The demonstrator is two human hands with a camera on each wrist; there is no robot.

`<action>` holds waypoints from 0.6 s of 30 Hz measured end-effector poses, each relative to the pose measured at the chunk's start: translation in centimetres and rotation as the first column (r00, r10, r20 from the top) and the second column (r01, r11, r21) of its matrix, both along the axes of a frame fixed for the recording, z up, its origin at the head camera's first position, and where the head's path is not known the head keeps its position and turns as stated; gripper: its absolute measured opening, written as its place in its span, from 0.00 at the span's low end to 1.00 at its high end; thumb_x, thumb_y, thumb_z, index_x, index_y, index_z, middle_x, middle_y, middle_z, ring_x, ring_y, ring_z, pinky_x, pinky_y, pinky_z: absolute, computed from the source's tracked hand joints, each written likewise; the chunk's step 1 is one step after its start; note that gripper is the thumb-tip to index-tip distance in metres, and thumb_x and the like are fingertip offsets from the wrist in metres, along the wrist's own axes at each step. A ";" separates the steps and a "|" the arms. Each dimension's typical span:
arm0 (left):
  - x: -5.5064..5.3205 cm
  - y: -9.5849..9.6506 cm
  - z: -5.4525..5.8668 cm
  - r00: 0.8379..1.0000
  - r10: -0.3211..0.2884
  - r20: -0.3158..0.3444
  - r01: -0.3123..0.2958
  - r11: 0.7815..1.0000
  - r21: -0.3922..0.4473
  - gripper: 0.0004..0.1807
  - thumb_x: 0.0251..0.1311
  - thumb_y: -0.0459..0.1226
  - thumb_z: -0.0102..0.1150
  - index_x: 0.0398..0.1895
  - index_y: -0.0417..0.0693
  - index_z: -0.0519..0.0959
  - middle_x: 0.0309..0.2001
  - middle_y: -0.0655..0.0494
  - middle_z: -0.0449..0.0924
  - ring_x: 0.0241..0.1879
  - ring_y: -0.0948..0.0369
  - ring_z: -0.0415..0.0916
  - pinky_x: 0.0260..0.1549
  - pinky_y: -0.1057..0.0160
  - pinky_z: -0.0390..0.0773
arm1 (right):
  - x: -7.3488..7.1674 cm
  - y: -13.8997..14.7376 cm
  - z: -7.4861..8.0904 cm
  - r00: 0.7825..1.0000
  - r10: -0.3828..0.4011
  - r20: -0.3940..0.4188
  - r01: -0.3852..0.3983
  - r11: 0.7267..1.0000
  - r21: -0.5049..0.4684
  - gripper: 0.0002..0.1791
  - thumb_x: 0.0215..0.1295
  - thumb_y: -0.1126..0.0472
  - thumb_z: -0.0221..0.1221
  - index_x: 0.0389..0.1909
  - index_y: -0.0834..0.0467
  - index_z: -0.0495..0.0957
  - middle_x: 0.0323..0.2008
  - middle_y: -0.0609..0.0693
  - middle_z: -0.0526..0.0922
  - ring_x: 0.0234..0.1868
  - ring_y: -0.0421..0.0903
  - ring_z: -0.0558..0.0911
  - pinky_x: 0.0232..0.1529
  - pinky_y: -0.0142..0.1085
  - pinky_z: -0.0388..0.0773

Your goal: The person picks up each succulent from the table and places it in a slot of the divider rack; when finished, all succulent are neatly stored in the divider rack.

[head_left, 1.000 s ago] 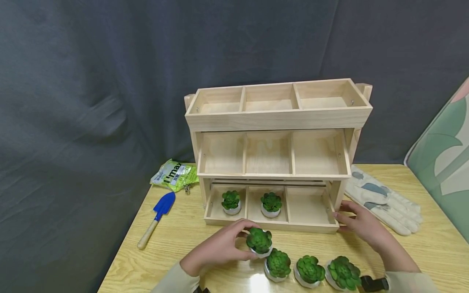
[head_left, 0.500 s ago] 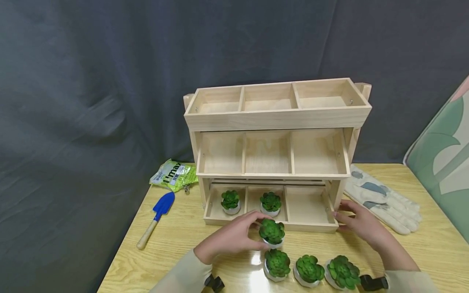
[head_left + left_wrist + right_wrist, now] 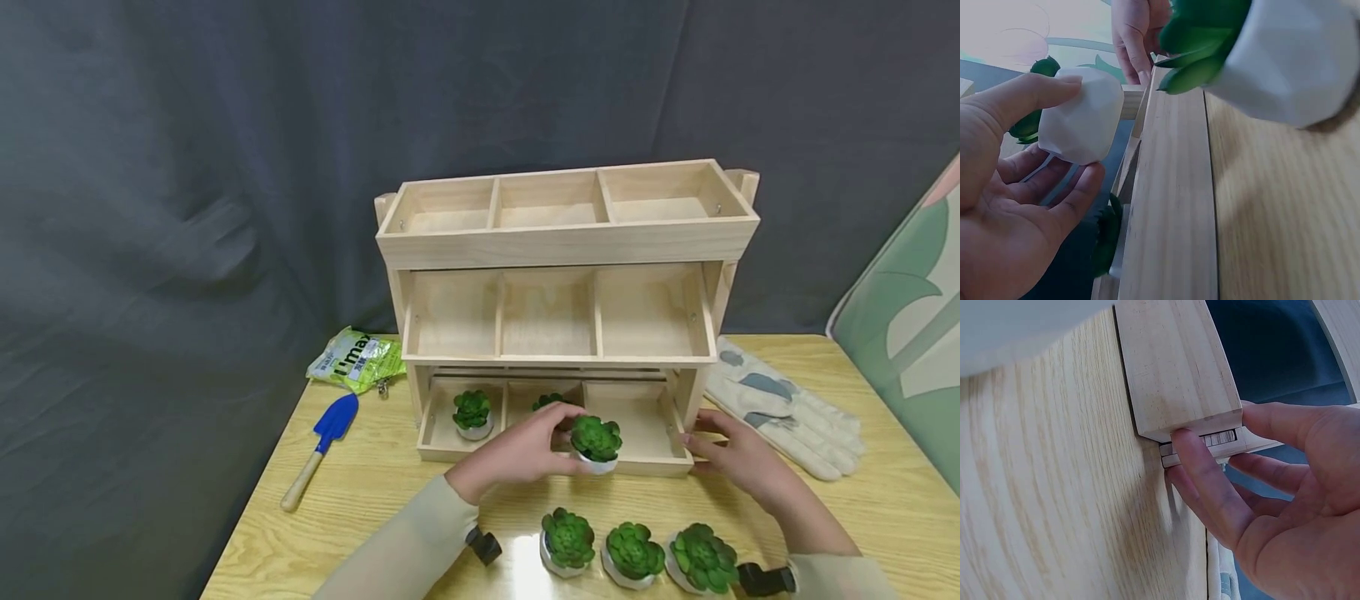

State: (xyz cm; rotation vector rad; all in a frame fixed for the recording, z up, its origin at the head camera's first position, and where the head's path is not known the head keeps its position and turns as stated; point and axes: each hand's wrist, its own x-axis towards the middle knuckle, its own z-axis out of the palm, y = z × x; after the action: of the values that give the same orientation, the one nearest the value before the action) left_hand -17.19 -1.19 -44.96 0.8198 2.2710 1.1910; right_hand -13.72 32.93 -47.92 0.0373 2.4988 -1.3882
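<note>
My left hand (image 3: 521, 452) holds a small potted succulent (image 3: 597, 438) in front of the bottom tier of a wooden three-tier shelf (image 3: 562, 247). In the left wrist view, the thumb and fingertips pinch its white faceted pot (image 3: 1082, 119). Two more succulents sit in the bottom tier: one in the left compartment (image 3: 472, 409), and one in the middle, partly hidden behind my left hand. My right hand (image 3: 738, 458) grips the right end of that tier; the right wrist view shows thumb and fingers around its corner (image 3: 1191, 422).
Three potted succulents (image 3: 634, 552) stand in a row near the table's front. A blue hand trowel (image 3: 336, 417) and a green-white bag (image 3: 356, 358) lie left of the shelf. Work gloves (image 3: 783, 408) lie at its right, and a dark curtain (image 3: 525, 83) hangs behind.
My left hand has carried the succulent up and to the right, from beside the front row to the bottom tier's front edge. The right hand has stayed at the shelf's end.
</note>
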 end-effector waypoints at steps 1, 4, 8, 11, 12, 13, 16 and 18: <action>-0.2 0.4 0.0 1.000 0.004 -0.005 -0.004 1.000 -0.011 0.41 0.64 0.49 0.76 0.78 0.58 0.69 0.66 0.61 0.76 0.60 0.68 0.78 0.60 0.70 0.80 | 0.0 0.0 0.0 1.000 0.000 -0.002 0.000 1.000 -0.003 0.37 0.85 0.54 0.53 0.80 0.76 0.54 0.72 0.80 0.64 0.66 0.73 0.78 0.50 0.44 0.92; -0.9 1.4 0.2 0.999 0.005 -0.046 -0.007 0.999 -0.046 0.40 0.65 0.49 0.76 0.78 0.58 0.69 0.65 0.59 0.77 0.59 0.65 0.79 0.56 0.71 0.81 | 0.1 0.0 -0.1 1.000 0.000 -0.009 -0.001 1.000 -0.009 0.37 0.85 0.55 0.53 0.79 0.76 0.54 0.71 0.81 0.64 0.65 0.73 0.79 0.49 0.44 0.92; -1.6 2.5 0.5 0.995 -0.006 -0.104 0.000 0.998 -0.058 0.40 0.64 0.47 0.76 0.77 0.54 0.70 0.62 0.57 0.80 0.57 0.66 0.80 0.55 0.72 0.81 | 0.1 0.0 -0.1 1.000 0.003 -0.014 -0.003 1.000 -0.017 0.37 0.85 0.56 0.54 0.79 0.77 0.54 0.71 0.81 0.65 0.63 0.71 0.81 0.49 0.44 0.92; -2.1 3.2 0.6 0.991 -0.009 -0.135 0.000 0.998 -0.069 0.41 0.63 0.46 0.77 0.77 0.51 0.71 0.62 0.56 0.81 0.56 0.68 0.79 0.56 0.72 0.81 | 0.1 0.0 -0.1 1.000 0.006 -0.013 -0.006 1.000 -0.024 0.37 0.85 0.56 0.54 0.79 0.77 0.54 0.70 0.81 0.65 0.63 0.71 0.81 0.49 0.44 0.92; -2.2 3.4 0.6 0.989 -0.010 -0.147 -0.001 0.997 -0.079 0.41 0.63 0.46 0.77 0.77 0.50 0.71 0.63 0.56 0.82 0.56 0.69 0.79 0.56 0.72 0.80 | 0.1 0.0 -0.2 1.000 0.006 -0.013 -0.006 1.000 -0.022 0.37 0.85 0.56 0.54 0.79 0.77 0.54 0.70 0.81 0.65 0.63 0.71 0.81 0.49 0.44 0.92; -2.3 3.6 0.6 0.988 -0.013 -0.154 -0.001 0.996 -0.089 0.41 0.63 0.47 0.78 0.77 0.50 0.71 0.63 0.56 0.82 0.56 0.69 0.79 0.56 0.73 0.80 | 0.0 0.0 -0.2 1.000 0.006 -0.012 -0.006 1.000 -0.023 0.37 0.85 0.56 0.54 0.79 0.77 0.54 0.71 0.81 0.65 0.63 0.71 0.81 0.49 0.44 0.92; -2.8 4.3 0.5 0.983 -0.028 -0.181 0.005 0.992 -0.123 0.42 0.62 0.48 0.77 0.78 0.50 0.70 0.65 0.57 0.82 0.58 0.69 0.79 0.57 0.73 0.80 | 0.0 0.1 -0.2 1.000 0.001 -0.009 -0.002 1.000 -0.014 0.37 0.85 0.55 0.53 0.79 0.76 0.54 0.71 0.81 0.65 0.64 0.71 0.80 0.49 0.44 0.92; -3.0 4.8 0.4 0.980 -0.040 -0.193 0.013 0.990 -0.137 0.42 0.62 0.48 0.77 0.78 0.50 0.71 0.65 0.57 0.82 0.58 0.68 0.80 0.57 0.73 0.80 | -0.1 0.1 -0.3 1.000 -0.003 -0.006 0.003 1.000 -0.009 0.37 0.85 0.55 0.53 0.79 0.76 0.54 0.71 0.81 0.65 0.64 0.72 0.80 0.49 0.44 0.92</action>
State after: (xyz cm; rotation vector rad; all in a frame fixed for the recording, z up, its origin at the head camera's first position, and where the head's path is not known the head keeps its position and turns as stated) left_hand -20.18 3.62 -44.57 0.9478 2.4587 0.9692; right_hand -13.79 33.06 -48.18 0.0349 2.4983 -1.4032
